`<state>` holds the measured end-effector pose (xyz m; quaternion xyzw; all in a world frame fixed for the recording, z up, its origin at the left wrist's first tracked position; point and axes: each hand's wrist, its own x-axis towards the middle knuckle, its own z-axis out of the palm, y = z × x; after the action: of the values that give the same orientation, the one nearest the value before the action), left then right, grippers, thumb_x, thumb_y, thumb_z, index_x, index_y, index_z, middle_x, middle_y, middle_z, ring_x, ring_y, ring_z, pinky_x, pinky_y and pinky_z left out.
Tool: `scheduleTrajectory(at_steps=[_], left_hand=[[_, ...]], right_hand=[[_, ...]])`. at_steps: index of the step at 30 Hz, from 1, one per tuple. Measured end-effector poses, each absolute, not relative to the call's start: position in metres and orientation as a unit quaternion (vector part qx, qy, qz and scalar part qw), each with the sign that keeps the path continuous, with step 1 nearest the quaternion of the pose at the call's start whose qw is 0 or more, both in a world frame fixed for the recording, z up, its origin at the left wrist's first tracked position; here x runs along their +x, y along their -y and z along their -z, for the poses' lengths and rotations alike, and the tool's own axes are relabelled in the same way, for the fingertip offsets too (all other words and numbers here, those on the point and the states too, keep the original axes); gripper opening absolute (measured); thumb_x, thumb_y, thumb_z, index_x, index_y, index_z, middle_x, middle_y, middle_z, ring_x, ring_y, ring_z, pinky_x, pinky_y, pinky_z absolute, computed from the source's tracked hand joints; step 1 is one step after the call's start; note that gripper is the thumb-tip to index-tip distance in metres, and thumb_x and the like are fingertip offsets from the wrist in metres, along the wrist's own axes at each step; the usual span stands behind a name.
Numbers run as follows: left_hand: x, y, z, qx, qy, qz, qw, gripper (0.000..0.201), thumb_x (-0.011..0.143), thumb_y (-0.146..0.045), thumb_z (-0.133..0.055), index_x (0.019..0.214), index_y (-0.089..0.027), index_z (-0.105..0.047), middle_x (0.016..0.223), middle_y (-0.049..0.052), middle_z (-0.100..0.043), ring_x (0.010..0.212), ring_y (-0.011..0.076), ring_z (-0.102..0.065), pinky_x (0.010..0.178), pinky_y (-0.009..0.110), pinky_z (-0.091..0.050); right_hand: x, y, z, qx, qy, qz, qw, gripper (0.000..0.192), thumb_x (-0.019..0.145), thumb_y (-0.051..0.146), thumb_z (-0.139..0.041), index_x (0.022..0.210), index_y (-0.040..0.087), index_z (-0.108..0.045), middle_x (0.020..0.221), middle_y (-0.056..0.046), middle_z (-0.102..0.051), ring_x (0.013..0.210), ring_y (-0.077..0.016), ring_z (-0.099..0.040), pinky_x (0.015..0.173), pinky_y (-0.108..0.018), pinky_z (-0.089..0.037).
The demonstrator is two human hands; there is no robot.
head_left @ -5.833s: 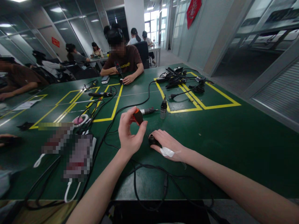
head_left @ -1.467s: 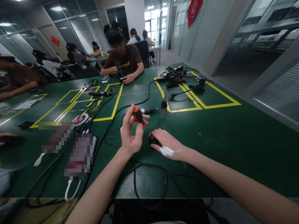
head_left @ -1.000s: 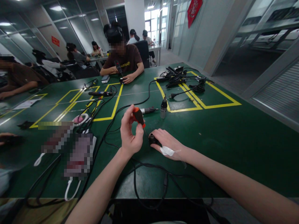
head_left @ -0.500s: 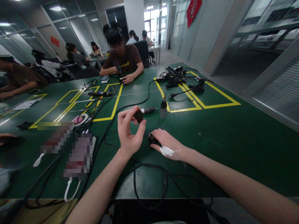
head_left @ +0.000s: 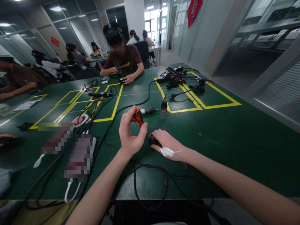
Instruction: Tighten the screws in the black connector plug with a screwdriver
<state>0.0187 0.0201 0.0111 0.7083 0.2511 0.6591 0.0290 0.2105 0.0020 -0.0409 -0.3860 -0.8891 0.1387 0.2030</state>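
My left hand [head_left: 130, 132] grips an orange and black screwdriver [head_left: 138, 116] by its handle, thumb and fingers pinched around it, the shaft slanting down to the right. My right hand [head_left: 167, 143], with a white plaster on its back, lies on the green table [head_left: 234, 137] and holds down a small black cylindrical part [head_left: 152, 139] on a black cable. The screwdriver's tip points at that part; the contact itself is hidden.
Just beyond my hands lie a slim metal tool [head_left: 148, 110] and a small upright cylinder [head_left: 163, 108]. Black cables [head_left: 140, 175] loop along the near edge. A pile of cables and plugs [head_left: 178, 79] sits far right. A person [head_left: 123, 56] works opposite; others sit at the left.
My left hand's fingers have shifted round the screwdriver handle, so its orange part shows again. The right hand and the black part stay where they were.
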Motion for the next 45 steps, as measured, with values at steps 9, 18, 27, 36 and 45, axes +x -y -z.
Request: scheduleTrajectory(at_steps=[9,18,27,36,45], left_hand=[[0.0186,-0.0206,-0.0099,0.704,-0.264,-0.658,0.034,0.063,0.105,-0.029,-0.06,0.165,-0.028,-0.04,0.112,0.008,-0.075,0.083,0.0157,-0.07,0.074,0.027,-0.061],[0.0166,-0.0218,-0.011,0.708,-0.272,-0.652,-0.001,0.06,0.099,-0.027,-0.07,0.157,-0.029,-0.051,0.122,0.009,-0.071,0.092,0.0171,-0.068,0.078,0.029,-0.061],[0.0179,-0.0186,-0.0099,0.72,-0.241,-0.648,0.061,0.062,0.107,-0.027,-0.055,0.166,-0.03,-0.036,0.111,0.007,-0.077,0.084,0.0159,-0.072,0.077,0.029,-0.064],[0.0162,-0.0215,-0.0126,0.705,-0.281,-0.651,-0.025,0.061,0.099,-0.026,-0.071,0.156,-0.031,-0.052,0.122,0.008,-0.069,0.093,0.0154,-0.065,0.075,0.024,-0.058],[0.0199,-0.0187,-0.012,0.703,-0.23,-0.67,0.065,0.059,0.106,-0.024,-0.058,0.163,-0.032,-0.043,0.111,0.005,-0.075,0.083,0.013,-0.071,0.073,0.023,-0.062]], right_hand=[[0.2104,-0.0021,0.0408,-0.381,0.89,-0.137,0.208,0.015,0.105,0.03,-0.064,0.115,0.019,-0.062,0.111,-0.013,-0.069,0.1,-0.0293,-0.063,0.087,-0.045,-0.052],[0.2102,-0.0017,0.0415,-0.383,0.889,-0.135,0.211,0.016,0.105,0.03,-0.065,0.114,0.018,-0.062,0.11,-0.013,-0.069,0.099,-0.0291,-0.062,0.087,-0.044,-0.051],[0.2109,-0.0008,0.0369,-0.379,0.893,-0.135,0.202,0.015,0.106,0.03,-0.063,0.116,0.018,-0.062,0.114,-0.014,-0.069,0.1,-0.0293,-0.062,0.086,-0.044,-0.051],[0.2103,-0.0022,0.0415,-0.38,0.892,-0.133,0.206,0.016,0.105,0.031,-0.064,0.116,0.018,-0.062,0.112,-0.013,-0.069,0.1,-0.0293,-0.062,0.086,-0.044,-0.051],[0.2107,-0.0018,0.0423,-0.378,0.89,-0.136,0.215,0.015,0.105,0.029,-0.064,0.115,0.018,-0.061,0.112,-0.013,-0.069,0.099,-0.0291,-0.062,0.086,-0.044,-0.05]])
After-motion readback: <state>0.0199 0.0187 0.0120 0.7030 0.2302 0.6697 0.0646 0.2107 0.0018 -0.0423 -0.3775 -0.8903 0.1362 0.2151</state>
